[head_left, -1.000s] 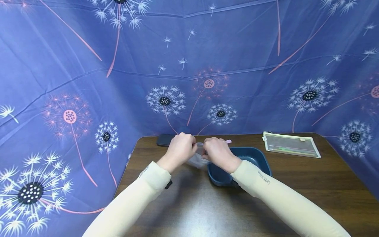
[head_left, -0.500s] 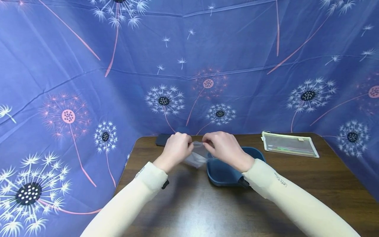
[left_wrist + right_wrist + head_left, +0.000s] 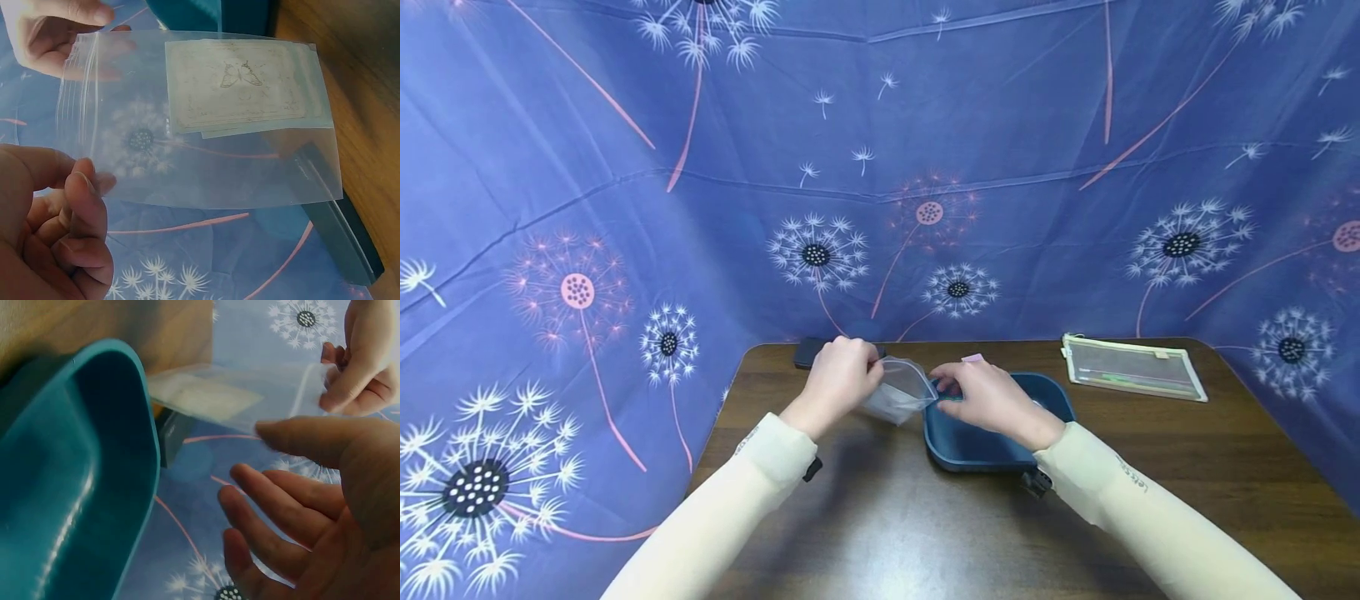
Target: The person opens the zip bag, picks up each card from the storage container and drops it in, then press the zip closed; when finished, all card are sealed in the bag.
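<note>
My left hand [image 3: 838, 379] pinches a clear zip bag [image 3: 140, 178] between thumb and fingertips by one end of its zip edge. Inside the bag lie pale paper pieces [image 3: 247, 84], the front one printed with a butterfly. In the head view, the bag's mouth gapes toward my right hand [image 3: 988, 400]. Thumb and fingers of that hand are spread apart with nothing between them, close to the bag's far corner. In the left wrist view, some of its fingers show through the clear plastic. Beneath it stands a blue tub [image 3: 147, 487], partly hidden by the hand and wrist.
A dark oblong case [image 3: 808, 352] lies at the table's back edge behind my left hand. To the back right rests a mesh zip pouch [image 3: 1138, 367] with pale trim. A small pink piece [image 3: 973, 358] shows above my right hand. Patterned blue cloth [image 3: 1037, 208] hangs behind the table.
My right hand has moved right, away from the left, and its fingers have let go of the bag's edge. The bag's mouth has spread wider; my left hand keeps its grip.
</note>
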The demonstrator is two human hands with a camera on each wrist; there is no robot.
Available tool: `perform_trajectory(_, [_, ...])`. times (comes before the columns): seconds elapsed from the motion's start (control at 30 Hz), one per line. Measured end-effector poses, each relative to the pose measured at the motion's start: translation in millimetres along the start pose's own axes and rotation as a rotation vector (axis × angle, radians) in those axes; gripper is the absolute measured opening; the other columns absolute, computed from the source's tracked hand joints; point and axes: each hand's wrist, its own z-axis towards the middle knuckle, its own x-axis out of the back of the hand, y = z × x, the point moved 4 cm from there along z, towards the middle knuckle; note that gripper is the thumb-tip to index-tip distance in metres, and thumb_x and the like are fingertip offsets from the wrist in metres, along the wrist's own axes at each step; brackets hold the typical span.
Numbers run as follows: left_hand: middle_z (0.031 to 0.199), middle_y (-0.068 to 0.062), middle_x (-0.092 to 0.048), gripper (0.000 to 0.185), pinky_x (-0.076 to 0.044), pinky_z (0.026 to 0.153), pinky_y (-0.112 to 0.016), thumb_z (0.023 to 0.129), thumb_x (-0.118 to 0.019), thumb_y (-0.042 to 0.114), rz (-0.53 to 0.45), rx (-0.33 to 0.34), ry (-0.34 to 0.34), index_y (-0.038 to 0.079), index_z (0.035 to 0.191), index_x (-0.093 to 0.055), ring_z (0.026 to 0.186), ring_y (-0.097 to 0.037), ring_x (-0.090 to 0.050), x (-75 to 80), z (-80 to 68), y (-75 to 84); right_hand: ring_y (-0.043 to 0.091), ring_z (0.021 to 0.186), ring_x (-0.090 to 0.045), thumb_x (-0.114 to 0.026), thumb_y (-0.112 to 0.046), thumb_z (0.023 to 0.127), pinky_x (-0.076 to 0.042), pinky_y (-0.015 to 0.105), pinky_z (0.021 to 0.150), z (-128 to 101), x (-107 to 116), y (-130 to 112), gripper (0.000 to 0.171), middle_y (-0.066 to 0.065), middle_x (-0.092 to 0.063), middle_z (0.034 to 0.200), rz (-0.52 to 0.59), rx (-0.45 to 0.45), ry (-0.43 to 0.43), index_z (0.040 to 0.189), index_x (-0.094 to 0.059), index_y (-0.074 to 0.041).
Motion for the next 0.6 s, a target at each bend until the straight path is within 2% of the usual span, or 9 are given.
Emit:
perform_trajectory(0.17, [0.05, 0.01, -0.048, 0.035, -0.04, 0.051, -0.032, 0.092, -0.066, 0.012, -0.029, 0.023, 0.018, 0.02, 0.059, -0.061, 0.049, -0.012, -0.044, -0.2, -5.4, -6.7, 0.001, 0.074, -0.064, -0.083, -0.028, 0.091, -0.054, 0.038, 0.073, 3, -7, -5, 0.018, -0.016, -0.069, 0.082, 0.011, 0.041, 0.068, 0.104, -0.079, -0.017])
perform_trajectory(0.27, [0.051, 0.011, -0.048, 0.032, -0.04, 0.05, -0.031, 0.091, -0.067, 0.011, -0.047, 0.039, 0.044, 0.02, 0.06, -0.064, 0.049, -0.011, -0.044, -0.6, -9.8, -12.7, -0.003, 0.068, -0.059, -0.081, -0.029, 0.093, -0.049, 0.039, 0.08, 6, -8, -7, 0.008, -0.02, -0.066, 0.075, -0.004, 0.051, 0.113, 0.094, -0.08, -0.022])
perform_trajectory(0.37, [0.05, 0.013, -0.049, 0.028, -0.04, 0.05, -0.03, 0.089, -0.068, 0.01, -0.068, 0.052, 0.074, 0.019, 0.064, -0.069, 0.048, -0.009, -0.044, -0.7, -14.9, -19.1, -0.003, 0.066, -0.058, -0.08, -0.029, 0.094, -0.048, 0.039, 0.079, 9, -8, -10, 0.007, -0.02, -0.067, 0.075, -0.01, 0.074, 0.134, 0.093, -0.081, -0.022])
perform_trajectory(0.47, [0.051, 0.013, -0.05, 0.024, -0.039, 0.051, -0.029, 0.092, -0.069, 0.012, -0.113, 0.047, 0.098, 0.018, 0.068, -0.072, 0.048, -0.007, -0.042, -0.3, -19.8, -25.0, -0.002, 0.066, -0.058, -0.079, -0.027, 0.095, -0.051, 0.034, 0.07, 12, -8, -11, 0.007, -0.018, -0.069, 0.078, -0.011, 0.082, 0.137, 0.096, -0.082, -0.021])
perform_trajectory(0.53, [0.051, 0.012, -0.05, 0.025, -0.038, 0.051, -0.029, 0.095, -0.07, 0.016, -0.168, 0.053, 0.1, 0.017, 0.071, -0.073, 0.047, -0.007, -0.04, -0.2, -23.7, -29.3, -0.001, 0.066, -0.059, -0.078, -0.026, 0.095, -0.052, 0.031, 0.064, 14, -7, -11, 0.009, -0.016, -0.07, 0.081, -0.003, 0.073, 0.131, 0.099, -0.082, -0.02])
perform_trajectory(0.6, [0.054, 0.012, -0.052, 0.023, -0.04, 0.054, -0.03, 0.099, -0.07, 0.024, -0.238, 0.07, 0.095, 0.018, 0.077, -0.076, 0.048, -0.007, -0.042, -0.4, -28.3, -33.8, -0.001, 0.068, -0.06, -0.078, -0.026, 0.096, -0.052, 0.031, 0.065, 15, -6, -10, 0.009, -0.015, -0.071, 0.084, 0.001, 0.062, 0.122, 0.1, -0.083, -0.019])
